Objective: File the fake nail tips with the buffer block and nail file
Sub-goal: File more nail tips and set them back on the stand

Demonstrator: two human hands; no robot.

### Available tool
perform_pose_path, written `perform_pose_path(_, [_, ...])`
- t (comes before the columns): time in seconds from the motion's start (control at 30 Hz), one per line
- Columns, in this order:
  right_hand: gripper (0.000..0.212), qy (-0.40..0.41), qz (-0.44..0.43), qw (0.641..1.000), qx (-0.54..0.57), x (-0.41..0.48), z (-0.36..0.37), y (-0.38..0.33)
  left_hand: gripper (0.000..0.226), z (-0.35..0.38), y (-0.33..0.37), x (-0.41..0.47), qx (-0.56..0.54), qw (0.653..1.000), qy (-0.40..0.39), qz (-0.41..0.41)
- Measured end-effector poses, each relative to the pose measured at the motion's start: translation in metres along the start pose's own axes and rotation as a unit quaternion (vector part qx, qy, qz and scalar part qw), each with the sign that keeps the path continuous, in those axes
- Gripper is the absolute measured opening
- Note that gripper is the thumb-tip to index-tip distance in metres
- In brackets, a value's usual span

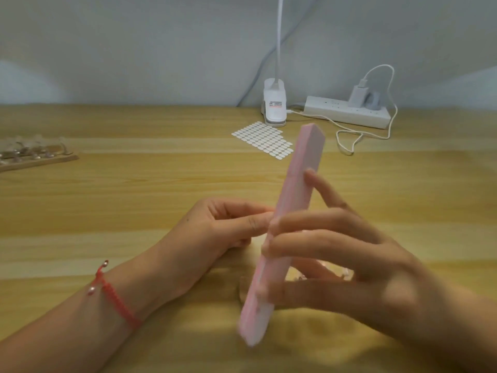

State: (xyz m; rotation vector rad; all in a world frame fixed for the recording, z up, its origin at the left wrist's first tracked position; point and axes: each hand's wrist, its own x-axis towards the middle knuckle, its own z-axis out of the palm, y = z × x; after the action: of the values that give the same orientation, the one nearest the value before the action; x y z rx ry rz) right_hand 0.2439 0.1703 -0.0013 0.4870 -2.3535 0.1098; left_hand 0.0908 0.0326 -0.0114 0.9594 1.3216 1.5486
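Gripping buffer block with right hand, left hand curled, hold unclear, stickers beyond

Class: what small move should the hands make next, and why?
Probably a short stroke of the pink buffer against the pinch of the left hand: the right hand grips it mid-length, its edge meets that pinch. Any nail tip is hidden.

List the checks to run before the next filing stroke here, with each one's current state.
1. Grip of right hand on buffer block: ok.
2. Thumb and forefinger of left hand reach the block's edge: ok.
3. A nail tip pinched there: cannot tell, hidden.
4. The sticker sheet lies apart from both hands: ok.
5. Sharpness at the block's lower end: not ok, blurred.
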Motion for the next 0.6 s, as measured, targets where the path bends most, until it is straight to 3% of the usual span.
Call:
perform_pose_path(0.13, [0.024,0.057,0.099,0.993,-0.027,0.006,-0.013,0.022,0.025,0.000,-0.002,0.001,0.038,0.999,-0.003,0.001])
perform_pose_path(0.27, [0.018,0.000,0.013,1.000,0.028,0.000,0.001,-0.001,0.021,0.000,-0.002,0.000,0.002,1.000,-0.026,0.010])
perform_pose_path(0.4, [0.026,0.058,0.103,0.993,-0.013,0.006,-0.010,0.020,0.021,0.001,-0.002,0.000,0.015,1.000,-0.004,-0.003])
perform_pose_path(0.53, [0.024,-0.008,-0.008,1.000,0.025,-0.002,0.001,-0.002,0.016,0.003,0.000,-0.001,0.000,1.000,-0.022,0.009])
perform_pose_path(0.6, [0.029,0.009,0.025,1.000,0.016,0.001,-0.005,0.009,0.014,0.004,0.002,-0.002,0.009,1.000,-0.009,0.008])
